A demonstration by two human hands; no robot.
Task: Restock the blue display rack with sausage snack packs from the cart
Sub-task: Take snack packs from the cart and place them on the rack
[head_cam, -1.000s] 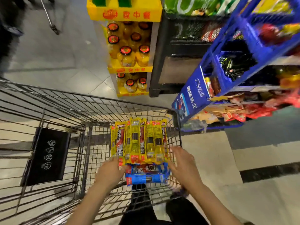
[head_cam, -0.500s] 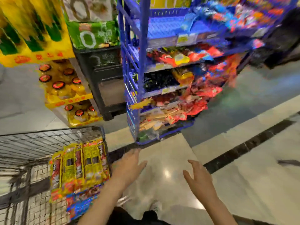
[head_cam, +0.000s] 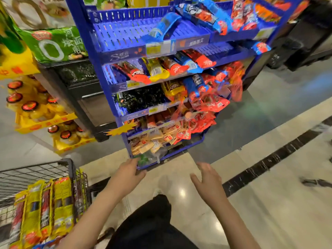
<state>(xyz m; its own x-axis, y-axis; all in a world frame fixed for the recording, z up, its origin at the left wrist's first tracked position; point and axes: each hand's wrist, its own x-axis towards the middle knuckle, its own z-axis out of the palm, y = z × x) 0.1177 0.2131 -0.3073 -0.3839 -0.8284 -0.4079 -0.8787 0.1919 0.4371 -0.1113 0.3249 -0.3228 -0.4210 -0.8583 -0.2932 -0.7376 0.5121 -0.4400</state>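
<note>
Both hands were empty, fingers loosely spread: the left hand (head_cam: 128, 172) hung just in front of the bottom corner of the blue display rack (head_cam: 86, 29), and the right hand (head_cam: 208, 180) hovered over the pale floor (head_cam: 269, 203), apart from everything. The sausage snack packs (head_cam: 45, 207), yellow and red, stood upright against the near wall of the cart (head_cam: 36, 169) at the lower left, behind the left arm. Nothing had been carried over, so the restock looked barely begun. The risks lay mostly in the rack itself. Red net bags (head_cam: 210, 103) spilled over the middle shelves' lips, and a careless reach past them would likely knock some down. The top shelf (head_cam: 125, 33) showed bare slats on its left, the likeliest home; packs crammed into the crowded lower tiers could slide off. Turning back blind, an arm might catch the cart's rim.
</note>
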